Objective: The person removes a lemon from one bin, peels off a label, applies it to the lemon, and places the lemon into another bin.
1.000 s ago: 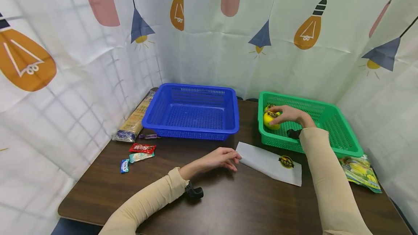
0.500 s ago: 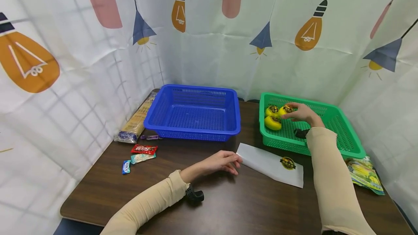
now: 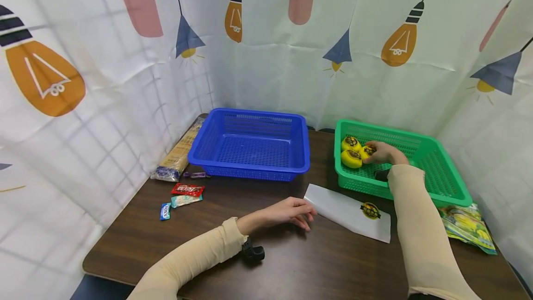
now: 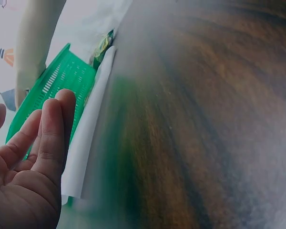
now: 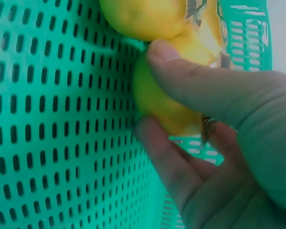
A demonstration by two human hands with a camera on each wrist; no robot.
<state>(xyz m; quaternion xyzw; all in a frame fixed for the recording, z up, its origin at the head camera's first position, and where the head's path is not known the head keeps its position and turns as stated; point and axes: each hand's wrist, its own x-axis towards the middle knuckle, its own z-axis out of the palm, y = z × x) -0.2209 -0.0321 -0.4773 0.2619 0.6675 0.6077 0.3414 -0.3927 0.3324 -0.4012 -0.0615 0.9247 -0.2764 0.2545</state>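
Observation:
Three yellow lemons with black printed labels sit together at the left end of the green basket (image 3: 451,170). My right hand (image 3: 384,153) reaches into it and holds the rightmost lemon (image 3: 368,152). In the right wrist view, thumb and fingers lie on opposite sides of that lemon (image 5: 169,107), low over the slotted floor, and another lemon (image 5: 143,19) touches it. My left hand (image 3: 289,212), fingers loosely bent and holding nothing, hovers by the left end of a folded white bag (image 3: 350,212) with a black-and-yellow logo.
A blue basket (image 3: 254,149) stands left of the green one. At the left are a long wrapped package (image 3: 179,149), a red packet (image 3: 188,190), a pale-blue packet (image 3: 186,200), a small blue packet (image 3: 165,211) and a purple one (image 3: 196,175). A green-yellow bag (image 3: 468,226) lies right.
My right hand has moved from the front lemon to the lemon on the right, which has come down beside the other two. The left hand stays by the white bag; the head view has shifted slightly.

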